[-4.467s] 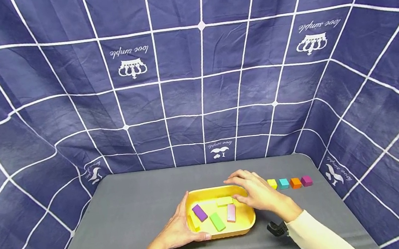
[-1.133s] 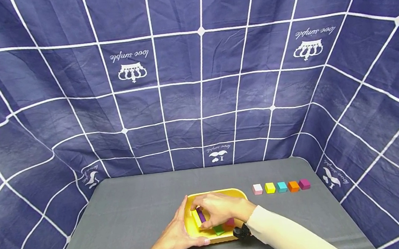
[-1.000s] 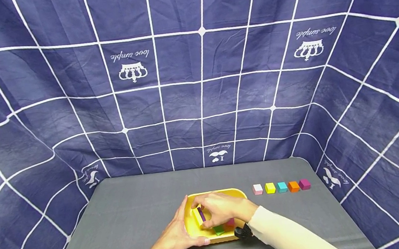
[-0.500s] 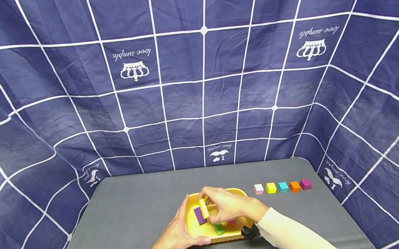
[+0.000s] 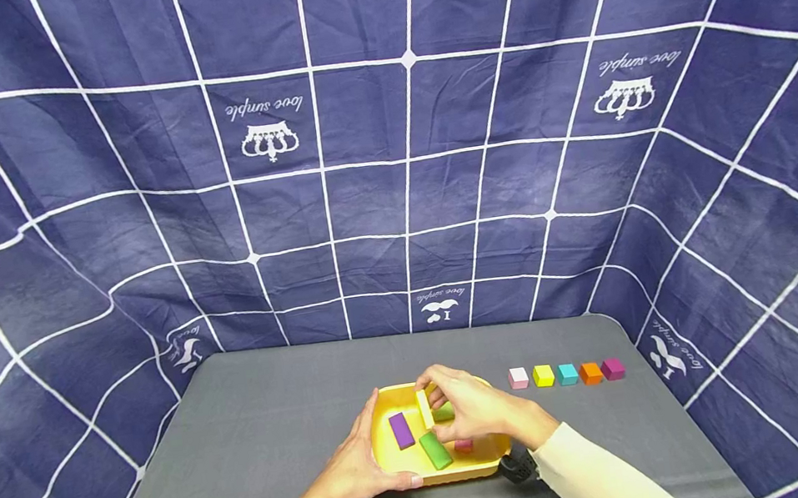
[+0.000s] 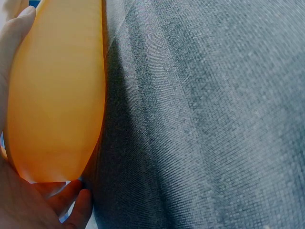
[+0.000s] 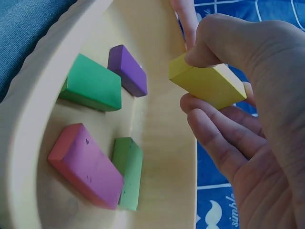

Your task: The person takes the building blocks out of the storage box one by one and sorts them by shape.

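Note:
My left hand (image 5: 355, 465) grips the left end of a yellow plastic bin (image 5: 485, 471), its thumb along the near wall; the left wrist view shows its fingers curled about the bin's end (image 6: 57, 95). Between thumb and fingers, my right hand (image 5: 473, 406) pinches a yellow rectangular block (image 7: 209, 85), raised above the bin floor. Inside the bin lie a purple block (image 5: 402, 431), a green block (image 5: 436, 451), a pink block (image 7: 86, 164) and a light green block (image 7: 127, 174). In the head view the right hand partly covers the pink and light green ones.
Right of the bin, a row of small cubes stands on the grey tabletop (image 5: 275, 400): pink (image 5: 518, 378), yellow (image 5: 543, 375), teal (image 5: 568, 375), orange (image 5: 591, 373) and magenta (image 5: 613, 369). A blue gridded cloth (image 5: 369, 194) hangs behind and at both sides.
Reaching to the bin's left end, my right hand has taken hold of the yellow block, lifted it and carried it rightward past the purple block. My left hand keeps its grip on the bin.

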A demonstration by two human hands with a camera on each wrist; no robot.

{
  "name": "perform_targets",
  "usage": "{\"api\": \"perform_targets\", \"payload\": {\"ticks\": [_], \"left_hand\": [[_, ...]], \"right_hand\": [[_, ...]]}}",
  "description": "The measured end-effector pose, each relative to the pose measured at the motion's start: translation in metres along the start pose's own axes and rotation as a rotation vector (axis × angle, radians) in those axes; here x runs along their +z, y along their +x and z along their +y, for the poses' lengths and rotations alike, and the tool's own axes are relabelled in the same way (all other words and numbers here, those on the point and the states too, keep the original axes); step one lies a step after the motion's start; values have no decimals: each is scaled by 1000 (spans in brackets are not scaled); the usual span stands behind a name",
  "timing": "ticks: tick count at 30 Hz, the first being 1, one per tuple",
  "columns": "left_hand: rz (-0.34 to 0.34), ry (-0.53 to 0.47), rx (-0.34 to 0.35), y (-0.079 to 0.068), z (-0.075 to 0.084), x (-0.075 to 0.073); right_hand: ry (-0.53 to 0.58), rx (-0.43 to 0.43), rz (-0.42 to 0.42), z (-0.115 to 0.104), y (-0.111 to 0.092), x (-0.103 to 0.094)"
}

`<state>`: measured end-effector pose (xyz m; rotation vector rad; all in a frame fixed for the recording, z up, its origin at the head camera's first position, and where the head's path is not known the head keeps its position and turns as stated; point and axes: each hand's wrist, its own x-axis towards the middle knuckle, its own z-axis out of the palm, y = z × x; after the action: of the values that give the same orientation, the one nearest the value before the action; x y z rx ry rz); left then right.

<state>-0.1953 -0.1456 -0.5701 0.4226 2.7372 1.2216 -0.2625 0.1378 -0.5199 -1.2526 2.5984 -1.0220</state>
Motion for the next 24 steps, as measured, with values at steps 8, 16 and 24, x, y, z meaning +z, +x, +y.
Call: {"api": "perform_targets", "payload": {"ticks": [8, 16, 24], "left_hand": [[3, -7, -18, 1, -1, 1], [4, -2, -16, -1, 1, 1], [9, 7, -22, -1, 0, 0]], "right_hand": [[-24, -39, 72, 5, -14, -5], [-78, -96, 131, 10, -27, -10], [-125, -120, 181, 14, -43, -16]]}}
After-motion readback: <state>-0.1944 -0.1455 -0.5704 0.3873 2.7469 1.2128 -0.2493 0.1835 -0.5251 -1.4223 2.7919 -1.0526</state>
